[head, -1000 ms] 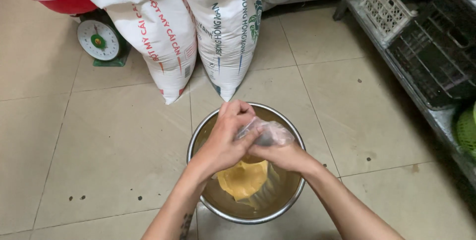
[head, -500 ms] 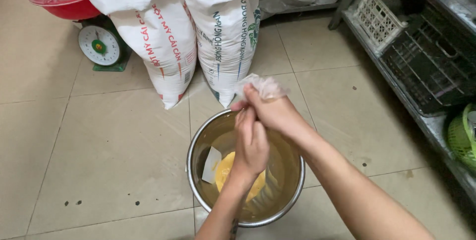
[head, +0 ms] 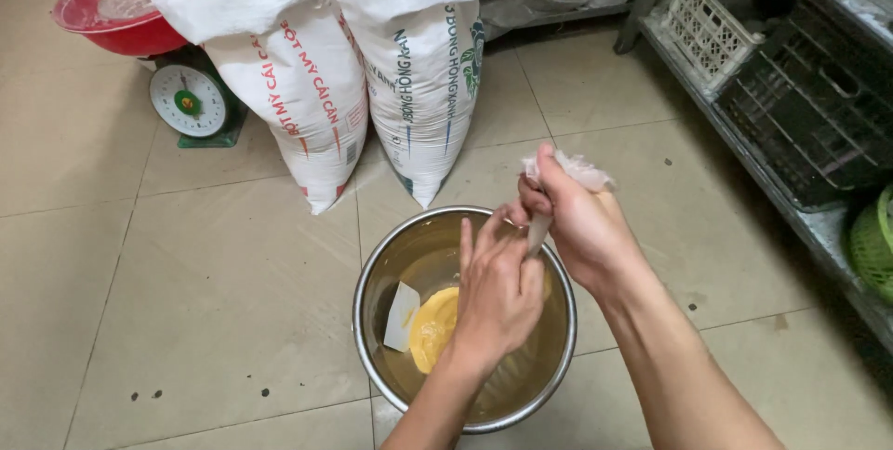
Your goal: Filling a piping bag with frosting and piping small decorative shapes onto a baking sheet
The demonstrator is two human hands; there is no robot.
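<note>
At far left a red plastic basin (head: pixel 126 6) sits on a green dial scale (head: pixel 191 101), beside two tall white woven sacks (head: pixel 279 69) standing on the tiled floor (head: pixel 139 273). In front of them, a round stainless steel bowl (head: pixel 377 283) holds yellow batter (head: pixel 433 329) and a white flat scraper (head: pixel 402 315). The left hand (head: pixel 498 297), over the bowl, pinches the lower end of a crumpled clear plastic bag (head: pixel 572 171) with narrowed fingers; the right hand (head: pixel 577 222) holds its bunched top in a closed fist above the rim. Likely risk: the thin film slips or tears under the squeeze, dropping contents outside the bowl near the dark wire crates (head: pixel 800 125) at right.
</note>
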